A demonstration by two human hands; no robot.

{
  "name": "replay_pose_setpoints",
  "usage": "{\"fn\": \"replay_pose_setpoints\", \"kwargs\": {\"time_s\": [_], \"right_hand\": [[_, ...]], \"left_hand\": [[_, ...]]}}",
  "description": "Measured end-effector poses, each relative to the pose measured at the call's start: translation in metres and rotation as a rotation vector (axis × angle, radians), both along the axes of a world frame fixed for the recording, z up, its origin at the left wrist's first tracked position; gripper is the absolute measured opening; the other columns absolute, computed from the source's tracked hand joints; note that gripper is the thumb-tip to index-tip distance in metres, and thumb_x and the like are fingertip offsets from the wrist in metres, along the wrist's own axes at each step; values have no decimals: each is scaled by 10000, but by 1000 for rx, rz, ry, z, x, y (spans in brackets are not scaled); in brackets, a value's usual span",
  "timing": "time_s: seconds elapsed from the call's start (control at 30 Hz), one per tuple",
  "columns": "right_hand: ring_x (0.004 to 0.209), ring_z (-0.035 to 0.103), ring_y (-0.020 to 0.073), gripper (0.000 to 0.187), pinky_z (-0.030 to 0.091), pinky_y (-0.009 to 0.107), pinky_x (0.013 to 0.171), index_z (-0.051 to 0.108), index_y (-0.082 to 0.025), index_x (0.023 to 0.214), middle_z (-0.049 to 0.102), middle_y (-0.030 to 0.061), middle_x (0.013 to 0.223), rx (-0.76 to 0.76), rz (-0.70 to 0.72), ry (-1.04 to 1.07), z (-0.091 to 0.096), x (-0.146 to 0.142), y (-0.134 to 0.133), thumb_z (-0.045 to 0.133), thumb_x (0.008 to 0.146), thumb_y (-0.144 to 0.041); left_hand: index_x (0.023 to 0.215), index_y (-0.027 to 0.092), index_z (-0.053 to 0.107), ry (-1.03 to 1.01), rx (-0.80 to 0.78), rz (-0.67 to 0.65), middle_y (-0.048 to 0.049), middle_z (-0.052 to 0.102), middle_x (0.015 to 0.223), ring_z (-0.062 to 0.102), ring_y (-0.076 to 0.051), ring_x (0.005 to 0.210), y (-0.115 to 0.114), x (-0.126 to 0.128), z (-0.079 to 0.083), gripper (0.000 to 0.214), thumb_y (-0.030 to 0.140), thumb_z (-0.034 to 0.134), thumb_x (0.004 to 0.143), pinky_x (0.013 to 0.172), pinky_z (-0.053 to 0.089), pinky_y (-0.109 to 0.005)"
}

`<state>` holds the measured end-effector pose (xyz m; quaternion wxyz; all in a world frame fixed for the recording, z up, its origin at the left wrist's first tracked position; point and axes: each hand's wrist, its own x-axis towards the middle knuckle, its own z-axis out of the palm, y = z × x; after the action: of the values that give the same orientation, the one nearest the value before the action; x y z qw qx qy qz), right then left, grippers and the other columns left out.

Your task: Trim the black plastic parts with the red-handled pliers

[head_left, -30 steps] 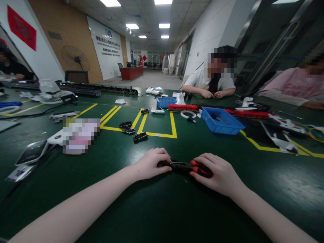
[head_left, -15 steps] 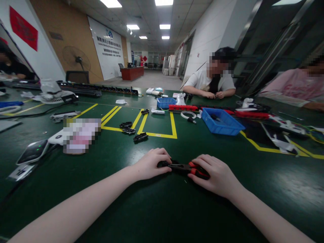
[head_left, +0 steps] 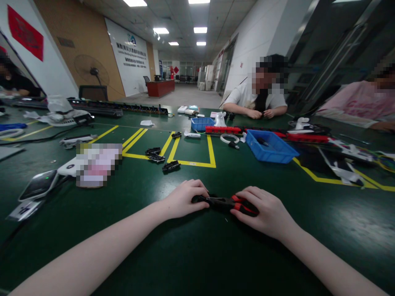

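Observation:
Red-and-black handled pliers (head_left: 226,202) lie in my right hand (head_left: 266,210), whose fingers wrap around the grips. Their dark jaws point left and meet a small black part (head_left: 199,199) pinched in my left hand (head_left: 189,200). That part is mostly covered by my fingers, so its exact kind cannot be made out. Both hands are low over the green table (head_left: 197,255). Beyond them lie several similar-looking black plastic pieces, one of them a black clip-like piece (head_left: 171,166) closest to my left hand.
A blue bin (head_left: 271,150) stands to the right, a smaller blue bin (head_left: 202,123) farther back. Yellow tape (head_left: 197,165) marks the table. On the left lie a blurred-out phone-like object (head_left: 98,164) and a white device (head_left: 40,185). A co-worker (head_left: 254,96) sits across the table.
The pliers have shifted slightly right with my right hand, and their handles look closer together. My left hand stays in nearly the same place. The camera view has moved a little.

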<state>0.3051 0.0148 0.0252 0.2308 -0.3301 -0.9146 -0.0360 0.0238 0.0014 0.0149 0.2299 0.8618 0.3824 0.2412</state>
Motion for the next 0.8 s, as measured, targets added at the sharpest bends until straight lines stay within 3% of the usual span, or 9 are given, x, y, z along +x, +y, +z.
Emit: {"fn": "replay_pose_setpoints", "kwargs": {"time_s": [0.57,0.8], "right_hand": [[760,645,195,300,536,325,660,654,-162,985,670,95,924,4,-6,-66,-2,-2,-1,622,849,-428],[745,635,180,302,534,309,634,658,-171,1022,651,82,929,-65,2,-88,1,-3,-1,628,853,-419]], "left_hand": [[1007,196,678,-14,21,-15,-48,624,1106,592,-205,1003,2,-1,-4,162,296,673,879,895,457,-357],[1005,201,675,-16,6,-8,-41,623,1099,589,-207,1013,-1,-1,-1,149,287,669,883,901,449,-370]]}}
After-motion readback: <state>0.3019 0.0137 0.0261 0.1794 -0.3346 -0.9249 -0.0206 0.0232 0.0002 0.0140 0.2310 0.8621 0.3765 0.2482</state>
